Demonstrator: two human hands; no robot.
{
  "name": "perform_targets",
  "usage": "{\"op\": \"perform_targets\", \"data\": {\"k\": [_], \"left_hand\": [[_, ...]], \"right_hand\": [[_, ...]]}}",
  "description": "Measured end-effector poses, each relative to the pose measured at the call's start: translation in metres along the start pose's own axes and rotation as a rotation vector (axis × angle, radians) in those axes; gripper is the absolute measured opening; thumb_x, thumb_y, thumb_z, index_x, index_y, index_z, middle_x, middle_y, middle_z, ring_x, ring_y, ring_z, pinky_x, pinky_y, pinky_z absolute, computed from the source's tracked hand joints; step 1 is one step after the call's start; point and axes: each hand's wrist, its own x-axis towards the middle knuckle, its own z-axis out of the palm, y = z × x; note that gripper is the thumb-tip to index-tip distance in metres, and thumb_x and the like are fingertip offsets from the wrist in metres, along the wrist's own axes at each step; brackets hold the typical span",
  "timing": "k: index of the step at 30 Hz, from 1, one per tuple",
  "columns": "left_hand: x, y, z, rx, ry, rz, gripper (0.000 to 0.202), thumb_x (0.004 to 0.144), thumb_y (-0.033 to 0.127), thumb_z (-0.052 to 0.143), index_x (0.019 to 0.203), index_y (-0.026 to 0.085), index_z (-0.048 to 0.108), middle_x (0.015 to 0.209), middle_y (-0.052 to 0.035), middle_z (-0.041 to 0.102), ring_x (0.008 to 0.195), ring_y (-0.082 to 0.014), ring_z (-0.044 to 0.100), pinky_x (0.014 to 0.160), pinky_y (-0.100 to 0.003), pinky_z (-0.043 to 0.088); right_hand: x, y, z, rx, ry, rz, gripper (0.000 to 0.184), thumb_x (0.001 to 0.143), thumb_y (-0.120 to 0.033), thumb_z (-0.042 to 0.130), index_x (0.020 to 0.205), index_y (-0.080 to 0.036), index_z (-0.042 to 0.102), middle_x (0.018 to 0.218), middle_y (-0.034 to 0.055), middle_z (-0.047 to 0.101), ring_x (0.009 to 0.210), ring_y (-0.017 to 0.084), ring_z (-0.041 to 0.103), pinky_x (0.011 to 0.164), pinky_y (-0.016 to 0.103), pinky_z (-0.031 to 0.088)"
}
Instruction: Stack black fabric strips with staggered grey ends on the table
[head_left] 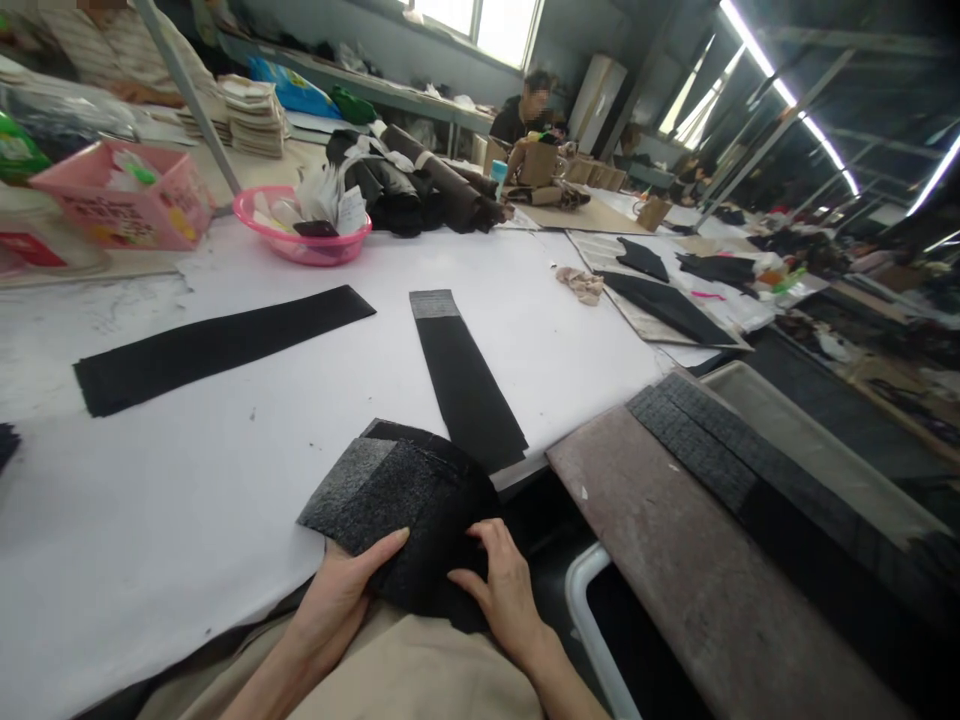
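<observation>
A dark, curved piece of black sheet material [427, 500], with a rough surface and a grey patch at its left end, is held low over my lap at the table's front edge. My left hand [349, 590] grips its lower left side, thumb on top and fingers hidden underneath. On the right side, my right hand [502, 585] has its thumb and fingers curled against the same piece. Just beyond lies a black strip [465, 385] with a grey far end. Farther left is another long stack of black strips [225, 345].
A brownish board [660, 540] carrying long black strips [735, 470] stands at right, beside a white-rimmed bin [592, 580]. A pink basin [304, 240], a pink box [127, 200] and dark rolls [442, 185] line the white table's [187, 500] back. Other people sit farther off.
</observation>
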Motion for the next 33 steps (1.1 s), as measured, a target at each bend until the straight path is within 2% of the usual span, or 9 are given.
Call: {"op": "perform_targets", "data": {"k": [4, 7, 11, 15, 18, 23, 28, 31, 33], "left_hand": [[-0.006, 0.005, -0.002, 0.015, 0.014, -0.025, 0.071, 0.065, 0.027, 0.081, 0.129, 0.022, 0.050, 0.120, -0.0088, 0.065, 0.111, -0.0285, 0.061, 0.098, -0.040, 0.050], [-0.003, 0.001, -0.009, 0.224, 0.024, 0.084, 0.079, 0.055, 0.027, 0.086, 0.127, 0.019, 0.052, 0.115, -0.0097, 0.067, 0.112, -0.0319, 0.060, 0.100, -0.044, 0.048], [0.008, -0.008, -0.019, 0.509, 0.085, 0.229, 0.068, 0.054, 0.030, 0.086, 0.115, 0.015, 0.061, 0.108, -0.0107, 0.069, 0.111, -0.0336, 0.059, 0.104, -0.046, 0.043], [0.011, -0.008, -0.015, 0.464, 0.081, 0.229, 0.056, 0.056, 0.030, 0.085, 0.105, 0.013, 0.065, 0.104, -0.0113, 0.071, 0.101, -0.0322, 0.064, 0.095, -0.041, 0.050], [0.004, 0.001, -0.004, 0.270, -0.004, 0.167, 0.060, 0.060, 0.028, 0.083, 0.115, 0.015, 0.061, 0.109, -0.0101, 0.070, 0.099, -0.0298, 0.065, 0.088, -0.037, 0.054], [0.010, 0.037, 0.002, 0.184, -0.010, 0.253, 0.070, 0.064, 0.022, 0.081, 0.128, 0.017, 0.052, 0.118, -0.0083, 0.066, 0.108, -0.0259, 0.062, 0.088, -0.029, 0.053], [0.050, 0.100, -0.022, 0.120, 0.024, 0.353, 0.076, 0.057, 0.016, 0.084, 0.127, 0.020, 0.053, 0.116, -0.0070, 0.068, 0.100, -0.0224, 0.066, 0.078, -0.022, 0.055], [0.065, 0.136, -0.045, 0.082, 0.068, 0.348, 0.076, 0.059, 0.017, 0.083, 0.128, 0.022, 0.052, 0.113, -0.0065, 0.069, 0.093, -0.0206, 0.068, 0.072, -0.022, 0.056], [0.066, 0.153, -0.058, 0.057, 0.096, 0.334, 0.073, 0.062, 0.018, 0.081, 0.128, 0.023, 0.052, 0.110, -0.0056, 0.070, 0.091, -0.0198, 0.068, 0.072, -0.022, 0.055]], "right_hand": [[0.004, -0.009, 0.016, -0.018, 0.036, -0.049, 0.049, 0.075, -0.017, 0.074, 0.116, -0.024, 0.049, 0.109, 0.0031, 0.052, 0.098, 0.021, 0.056, 0.081, 0.034, 0.050], [0.007, -0.014, 0.024, -0.038, 0.052, -0.061, 0.045, 0.075, -0.014, 0.073, 0.113, -0.024, 0.050, 0.105, 0.0025, 0.053, 0.096, 0.021, 0.057, 0.081, 0.034, 0.051], [0.009, -0.018, 0.027, -0.041, 0.045, -0.055, 0.042, 0.074, -0.015, 0.074, 0.109, -0.021, 0.051, 0.101, 0.0024, 0.054, 0.092, 0.021, 0.056, 0.079, 0.033, 0.050], [0.011, -0.020, 0.016, -0.026, -0.013, -0.071, 0.034, 0.075, -0.018, 0.076, 0.101, -0.022, 0.056, 0.099, 0.0010, 0.054, 0.090, 0.019, 0.055, 0.078, 0.031, 0.048], [0.015, -0.019, -0.003, -0.062, -0.081, -0.118, 0.028, 0.075, -0.024, 0.078, 0.096, -0.023, 0.059, 0.098, -0.0002, 0.054, 0.090, 0.017, 0.055, 0.077, 0.028, 0.046], [0.033, -0.023, -0.026, -0.254, -0.167, -0.249, 0.023, 0.076, -0.033, 0.077, 0.091, -0.024, 0.062, 0.092, -0.0004, 0.057, 0.084, 0.018, 0.056, 0.072, 0.029, 0.045], [0.053, -0.045, -0.023, -0.345, -0.226, -0.348, 0.027, 0.069, -0.027, 0.083, 0.088, -0.025, 0.063, 0.085, -0.0009, 0.061, 0.079, 0.019, 0.060, 0.064, 0.027, 0.048], [0.064, -0.045, -0.017, -0.246, -0.156, -0.433, 0.025, 0.071, -0.018, 0.078, 0.090, -0.027, 0.063, 0.087, -0.0006, 0.063, 0.079, 0.020, 0.062, 0.065, 0.027, 0.052], [0.077, -0.034, -0.013, -0.122, -0.011, -0.423, 0.034, 0.072, -0.012, 0.072, 0.099, -0.030, 0.063, 0.097, 0.0007, 0.064, 0.087, 0.021, 0.064, 0.072, 0.028, 0.055]]}}
